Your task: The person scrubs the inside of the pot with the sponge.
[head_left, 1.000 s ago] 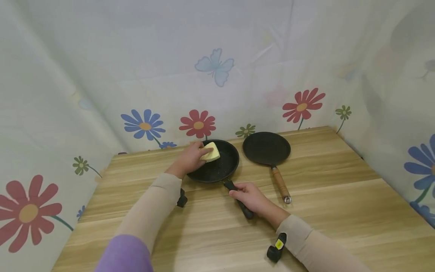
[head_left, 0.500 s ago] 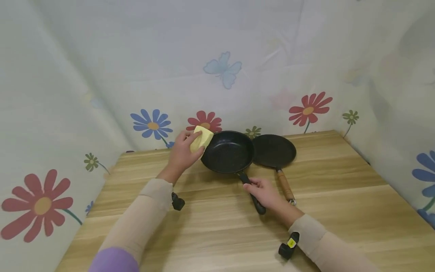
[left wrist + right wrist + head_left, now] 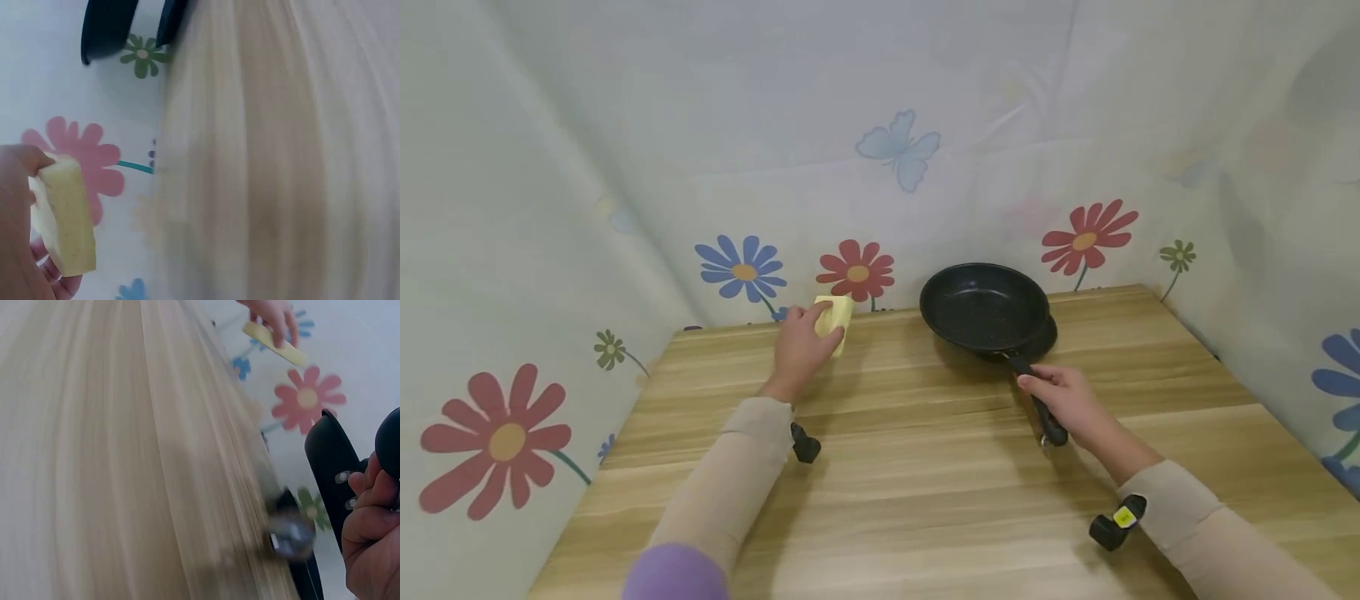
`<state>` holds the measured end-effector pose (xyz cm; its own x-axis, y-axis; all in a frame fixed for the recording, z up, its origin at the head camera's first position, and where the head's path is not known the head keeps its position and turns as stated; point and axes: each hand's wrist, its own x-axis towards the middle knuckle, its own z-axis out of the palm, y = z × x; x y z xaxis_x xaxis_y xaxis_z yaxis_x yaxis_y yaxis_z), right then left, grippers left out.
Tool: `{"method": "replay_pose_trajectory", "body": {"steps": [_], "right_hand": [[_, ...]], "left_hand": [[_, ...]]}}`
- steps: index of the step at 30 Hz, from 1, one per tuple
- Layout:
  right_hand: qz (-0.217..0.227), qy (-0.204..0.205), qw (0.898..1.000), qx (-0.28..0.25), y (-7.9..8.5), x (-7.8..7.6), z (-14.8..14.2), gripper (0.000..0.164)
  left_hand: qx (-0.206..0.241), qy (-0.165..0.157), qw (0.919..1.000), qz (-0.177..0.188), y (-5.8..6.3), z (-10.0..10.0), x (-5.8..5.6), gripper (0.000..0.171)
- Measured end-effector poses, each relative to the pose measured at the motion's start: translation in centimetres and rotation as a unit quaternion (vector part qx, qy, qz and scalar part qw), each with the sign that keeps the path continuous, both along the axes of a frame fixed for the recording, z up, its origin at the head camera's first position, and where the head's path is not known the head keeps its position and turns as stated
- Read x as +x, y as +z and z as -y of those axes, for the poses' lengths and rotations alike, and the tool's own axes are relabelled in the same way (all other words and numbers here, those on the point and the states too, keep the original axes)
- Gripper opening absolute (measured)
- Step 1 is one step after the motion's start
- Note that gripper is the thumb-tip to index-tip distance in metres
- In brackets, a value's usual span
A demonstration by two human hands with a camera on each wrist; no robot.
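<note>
My right hand (image 3: 1063, 402) grips the black handle of a deep frying pan (image 3: 981, 308), which is raised above the table at the back right. Beneath it lies a flat black griddle pan (image 3: 1045, 337), mostly hidden by the raised pan. In the right wrist view, fingers (image 3: 375, 487) curl round the handle near the pan's riveted side. At the left, my left hand (image 3: 799, 348) pinches a pale yellow sponge (image 3: 838, 321) between thumb and fingers, clear of the pan. The left wrist view shows the sponge (image 3: 70, 215) as a thick block held on its edge.
The wooden table (image 3: 865, 500) extends in front of both hands. Behind it hangs a pale sheet (image 3: 760, 167) printed with flowers and a butterfly, and it continues along both sides. Each wrist wears a small black camera, such as the right wrist camera (image 3: 1116, 523).
The sponge has left the frying pan's inside and moved left with my left hand. My right hand has lifted the frying pan and carried it right, over the griddle pan.
</note>
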<state>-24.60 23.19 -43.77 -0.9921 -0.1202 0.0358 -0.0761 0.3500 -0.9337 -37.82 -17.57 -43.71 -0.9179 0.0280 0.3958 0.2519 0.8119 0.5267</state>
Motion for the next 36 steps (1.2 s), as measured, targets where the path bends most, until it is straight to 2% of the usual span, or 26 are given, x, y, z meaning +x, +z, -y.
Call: {"method": "replay_pose_trajectory", "body": {"steps": [7,16,20,24,29,32,35,36], "right_hand": [[-0.022,-0.038,0.999,0.025,0.3,0.1,-4.9,0.049],[-0.025,-0.071,0.995,0.068,0.4,0.9,-11.4,0.057],[-0.027,-0.096,0.993,0.058,0.0,1.1,-13.8,0.06],[-0.023,-0.114,0.991,0.07,-0.5,1.2,-15.8,0.061],[-0.018,-0.13,0.989,0.07,-1.2,1.4,-18.1,0.044],[-0.006,-0.14,0.986,0.085,-1.5,1.5,-19.2,0.05],[0.006,-0.147,0.983,0.111,-1.8,1.5,-20.1,0.065],[0.006,-0.148,0.982,0.114,-1.8,1.6,-20.4,0.061]], "left_hand": [[-0.027,0.029,0.9981,0.048,-1.8,-1.1,-0.7,0.055],[-0.044,0.053,0.9942,0.082,-2.5,-2.7,-2.1,0.058],[-0.041,0.061,0.9926,0.097,-2.4,-3.6,-1.9,0.057],[-0.03,0.073,0.9907,0.111,-2.3,-4.1,-1.6,0.056],[-0.035,0.088,0.988,0.122,-2.6,-4.1,-1.8,0.056],[-0.045,0.092,0.9866,0.127,-2.8,-4.0,-1.9,0.056],[-0.055,0.094,0.9849,0.134,-2.8,-3.8,-1.8,0.056],[-0.06,0.093,0.9844,0.136,-2.8,-3.8,-1.7,0.056]]}}
